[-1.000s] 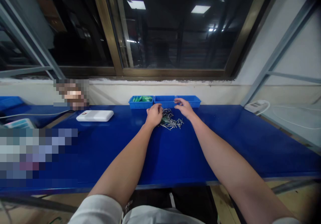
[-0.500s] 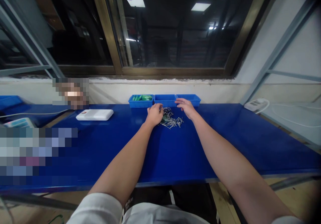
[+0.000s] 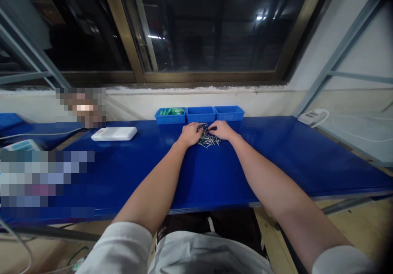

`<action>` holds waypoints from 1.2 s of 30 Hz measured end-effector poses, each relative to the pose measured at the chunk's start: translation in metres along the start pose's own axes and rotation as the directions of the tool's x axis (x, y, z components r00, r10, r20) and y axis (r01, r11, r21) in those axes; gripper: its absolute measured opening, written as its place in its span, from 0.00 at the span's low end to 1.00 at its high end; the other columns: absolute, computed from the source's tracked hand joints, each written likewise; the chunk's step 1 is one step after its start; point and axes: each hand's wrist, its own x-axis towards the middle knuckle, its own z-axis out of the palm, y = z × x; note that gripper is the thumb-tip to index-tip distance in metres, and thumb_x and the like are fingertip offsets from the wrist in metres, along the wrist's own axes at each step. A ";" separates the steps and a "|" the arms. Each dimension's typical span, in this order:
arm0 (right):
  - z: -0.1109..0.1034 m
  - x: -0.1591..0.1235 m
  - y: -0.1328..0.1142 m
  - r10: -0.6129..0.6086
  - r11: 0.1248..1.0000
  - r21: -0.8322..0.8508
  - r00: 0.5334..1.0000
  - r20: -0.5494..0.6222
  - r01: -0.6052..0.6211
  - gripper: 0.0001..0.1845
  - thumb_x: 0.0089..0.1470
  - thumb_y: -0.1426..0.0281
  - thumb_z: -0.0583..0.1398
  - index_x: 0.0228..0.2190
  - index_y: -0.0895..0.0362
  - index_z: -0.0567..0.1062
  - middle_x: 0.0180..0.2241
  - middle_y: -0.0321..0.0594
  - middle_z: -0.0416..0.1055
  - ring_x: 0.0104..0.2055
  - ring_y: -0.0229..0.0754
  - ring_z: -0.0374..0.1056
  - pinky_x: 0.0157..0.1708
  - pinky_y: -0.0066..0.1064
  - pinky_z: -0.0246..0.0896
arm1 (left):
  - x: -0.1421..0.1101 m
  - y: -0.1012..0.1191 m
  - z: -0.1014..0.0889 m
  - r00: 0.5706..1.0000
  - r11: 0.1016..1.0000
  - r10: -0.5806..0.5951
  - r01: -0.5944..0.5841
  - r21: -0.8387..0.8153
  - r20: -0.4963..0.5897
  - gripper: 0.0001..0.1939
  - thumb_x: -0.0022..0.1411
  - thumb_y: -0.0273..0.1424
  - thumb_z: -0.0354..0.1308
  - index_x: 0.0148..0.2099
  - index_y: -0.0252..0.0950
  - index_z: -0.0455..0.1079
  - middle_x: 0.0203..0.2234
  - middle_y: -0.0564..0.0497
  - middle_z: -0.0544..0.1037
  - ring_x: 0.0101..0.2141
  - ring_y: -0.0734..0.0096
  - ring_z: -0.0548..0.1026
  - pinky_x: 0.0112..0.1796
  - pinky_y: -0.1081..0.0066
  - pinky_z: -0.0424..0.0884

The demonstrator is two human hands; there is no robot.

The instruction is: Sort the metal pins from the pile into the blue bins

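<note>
A loose pile of thin metal screws or nails (image 3: 209, 141) lies on the blue tabletop, with something dark among them. My left hand (image 3: 190, 134) rests at the pile's left side, its fingers curled in; whatever they hold is too small to name. From the right, my right hand (image 3: 223, 130) reaches over the pile's back edge, thumb and fingertips a little apart and pointing at the metal pieces. Just behind the hands stand three blue bins in a row: the left bin (image 3: 170, 119) holds green packets or pieces, beside the middle bin (image 3: 201, 119) and the right bin (image 3: 229, 116).
On the blue table (image 3: 211, 180), a white flat device (image 3: 114, 133) lies to the left. A white power strip (image 3: 312, 116) with a cable is at the right edge. Grey metal frame posts (image 3: 334, 57) rise at both sides, and a window is behind. Blurred patches cover the left.
My right hand has come down from near the right bin to the pile. My left hand stays beside the pile. The camera view has tilted slightly downward.
</note>
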 end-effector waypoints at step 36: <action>-0.006 0.002 -0.014 0.071 0.965 0.258 0.992 -0.108 -0.041 0.05 0.46 0.73 0.56 0.25 0.58 0.73 0.26 0.38 0.72 0.29 0.38 0.66 0.34 0.30 0.59 | -0.001 0.022 -0.013 0.992 0.992 0.111 -0.114 -0.057 -0.066 0.10 0.61 0.34 0.51 0.41 0.38 0.71 0.37 0.49 0.76 0.42 0.65 0.71 0.46 0.64 0.59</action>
